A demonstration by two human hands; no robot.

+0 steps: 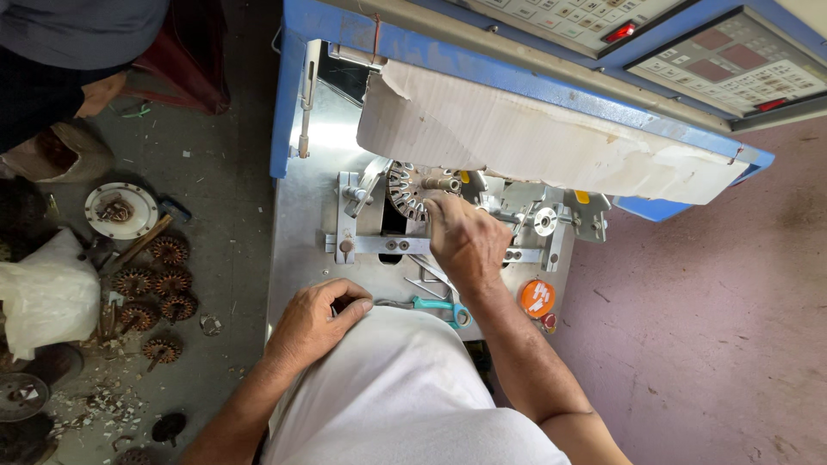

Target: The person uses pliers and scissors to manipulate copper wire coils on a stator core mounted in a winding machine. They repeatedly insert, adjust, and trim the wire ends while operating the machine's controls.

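Head view: the right hand pinches the slotted stator core, mounted far on the winding machine. It is probably heavy, rigid steel with fragile wire; grip its rim. The left hand rests curled on the machine's near edge, seemingly empty.

Bare grey concrete floor on the left, littered with scraps and paper bits; duller pinkish floor on the right. Blue-framed machine bench running to the far side, with torn cardboard sheet draped over it. Control panels at far right. White plastic bag near left. Even daylight, soft shadows.
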